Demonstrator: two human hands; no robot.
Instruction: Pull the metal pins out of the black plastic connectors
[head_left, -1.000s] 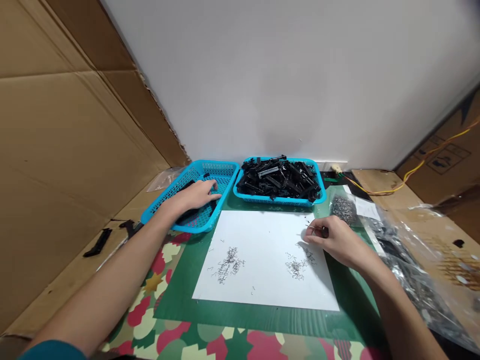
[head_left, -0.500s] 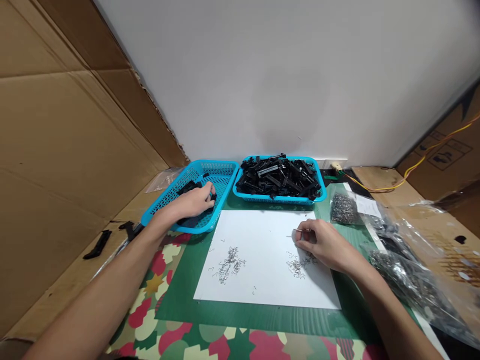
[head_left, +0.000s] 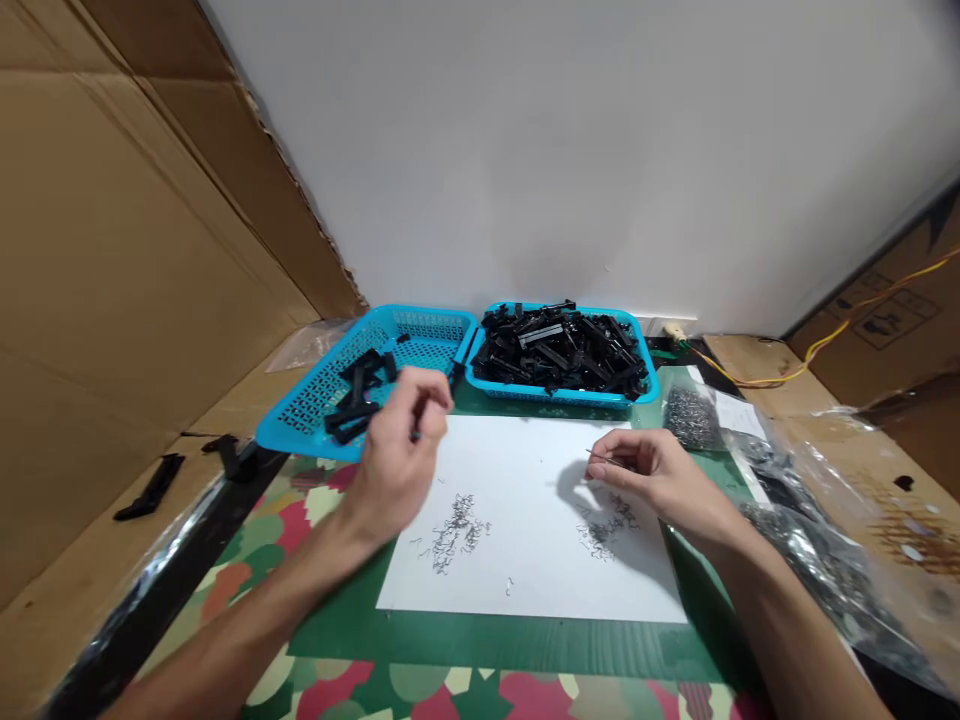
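Observation:
My left hand [head_left: 401, 450] is raised over the left edge of the white paper [head_left: 525, 590], fingers curled around a black plastic part [head_left: 456, 374] that is mostly hidden by them. Over the paper's right side, my right hand [head_left: 637, 470] pinches a thin metal tool [head_left: 611, 461], its narrow tip pointing left. Below the right hand lies a pile of tiny bent wire pieces [head_left: 598, 535]. A second pile of wire pieces [head_left: 457, 530] sits to the left, with a stray piece [head_left: 509, 586] near the paper's front edge. Beside my left hand, a blue basket [head_left: 300, 405] holds several black plastic parts [head_left: 358, 385].
Another blue basket [head_left: 555, 397], heaped with black parts [head_left: 570, 345], stands against the wall. Clear bags of small metal pieces [head_left: 817, 560] lie at right, by a yellow cable [head_left: 814, 345]. Cardboard [head_left: 112, 300] walls the left side, near a loose black part [head_left: 150, 487].
My left hand has come out of the left basket, moving toward me and over the paper's edge. My right hand stays near its place, the tool tip slightly turned. The view has shifted a little.

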